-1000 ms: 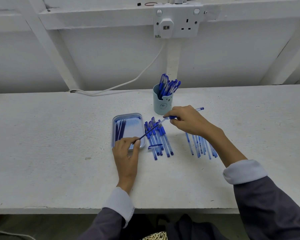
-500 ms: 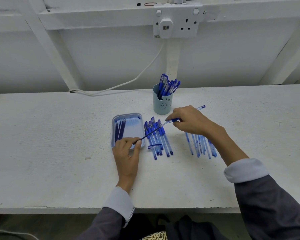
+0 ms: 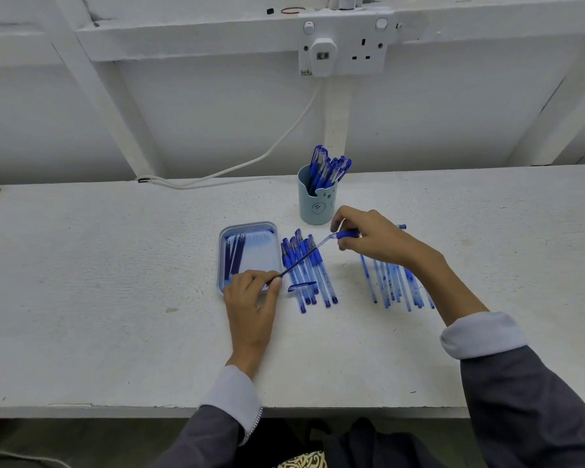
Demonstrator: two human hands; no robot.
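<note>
Near the middle of the worktop [image 3: 115, 282], the left hand [image 3: 250, 298] pinched the dark end of a thin refill [image 3: 301, 260] between thumb and fingertip, just off the front right corner of the tray [image 3: 221, 258]. The refill slanted up and to the right over a loose pile of uncapped pens [image 3: 321, 282] and a single cap [image 3: 301, 287], and it ran into the clear tip of a pen barrel [image 3: 347, 234]. The right hand [image 3: 375, 238] gripped that barrel around its blue sleeve. Whether the refill was going in or coming out could not be told. Either way, the step would probably go best with both hands working along one straight line, because a sideways pull could bend so thin a tube. A light pinch on the refill and a firm hold on the barrel seemed wise, with the pair lifted clear of the pile below. As for containers, the shallow blue tray lay left of the pile and held a few dark refills [image 3: 234, 255] side by side along its left wall. The pale blue cup [image 3: 316, 206] stood upright behind the pile, towards the back edge, with capped pens [image 3: 328, 167] leaning in it. A row of clear barrels [image 3: 392, 285] lay farthest right, partly under the right wrist.
</note>
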